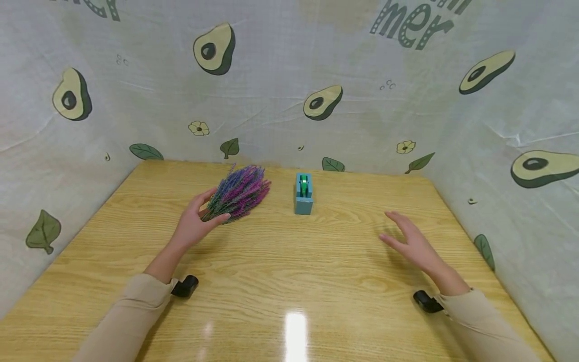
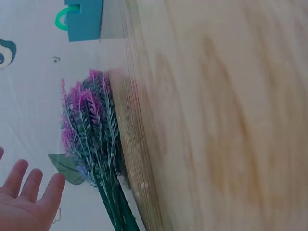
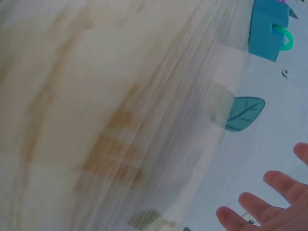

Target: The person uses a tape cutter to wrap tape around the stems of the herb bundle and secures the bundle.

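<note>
A bunch of artificial lavender (image 1: 242, 188), with purple and magenta blooms and green stems (image 2: 113, 202), lies at the back left of the table. My left hand (image 1: 194, 221) is at its stem end, thumb and fingers spread apart. In the left wrist view, the fingers of that hand (image 2: 29, 204) are extended beside the bunch, not curled round it. A blue tape dispenser (image 1: 303, 205) with a green roll (image 1: 304, 183) stands at the back middle, apart from both hands. My right hand (image 1: 413, 246) hovers over the table's right side, fingers extended and holding nothing.
The wooden table (image 1: 289, 271) runs back to a pale cloth (image 1: 280, 65) printed with avocados and leaves, which also hangs at both sides. Black wrist cameras (image 1: 185, 286) sit at both sleeve cuffs. A bright reflection shows on the tabletop near the front.
</note>
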Demonstrator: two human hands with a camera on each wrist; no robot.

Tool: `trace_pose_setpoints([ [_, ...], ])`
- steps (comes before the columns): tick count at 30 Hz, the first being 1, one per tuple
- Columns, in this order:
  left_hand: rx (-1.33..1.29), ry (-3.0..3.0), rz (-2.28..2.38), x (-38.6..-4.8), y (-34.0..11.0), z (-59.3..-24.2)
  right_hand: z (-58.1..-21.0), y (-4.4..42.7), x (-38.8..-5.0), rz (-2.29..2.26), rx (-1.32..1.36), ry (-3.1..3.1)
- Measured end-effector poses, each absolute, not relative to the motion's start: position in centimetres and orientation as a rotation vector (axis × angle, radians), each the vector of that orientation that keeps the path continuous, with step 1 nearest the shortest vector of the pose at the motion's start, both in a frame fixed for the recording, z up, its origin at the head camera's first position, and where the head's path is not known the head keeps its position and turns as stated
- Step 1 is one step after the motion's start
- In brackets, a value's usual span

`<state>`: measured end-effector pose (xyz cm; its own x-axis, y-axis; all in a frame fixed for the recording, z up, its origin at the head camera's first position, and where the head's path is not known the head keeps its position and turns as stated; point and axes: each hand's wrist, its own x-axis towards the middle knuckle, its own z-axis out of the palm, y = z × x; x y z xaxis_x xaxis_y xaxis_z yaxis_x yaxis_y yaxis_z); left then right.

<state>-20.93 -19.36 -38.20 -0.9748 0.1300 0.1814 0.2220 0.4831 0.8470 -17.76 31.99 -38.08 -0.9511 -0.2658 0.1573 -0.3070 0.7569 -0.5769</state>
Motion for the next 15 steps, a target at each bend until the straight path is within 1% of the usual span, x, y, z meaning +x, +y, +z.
trace_pose_setpoints([
  [7, -0.294, -2.638, -1.595, -21.4, -18.4, -38.4, -38.2, 30.6, -18.2, 0.984, 0.514, -2.891],
  [15, -0.332, -2.616, -1.676, -22.1, -16.9, -38.7, -38.4, 29.5, -18.6, 1.019, 0.509, -2.892],
])
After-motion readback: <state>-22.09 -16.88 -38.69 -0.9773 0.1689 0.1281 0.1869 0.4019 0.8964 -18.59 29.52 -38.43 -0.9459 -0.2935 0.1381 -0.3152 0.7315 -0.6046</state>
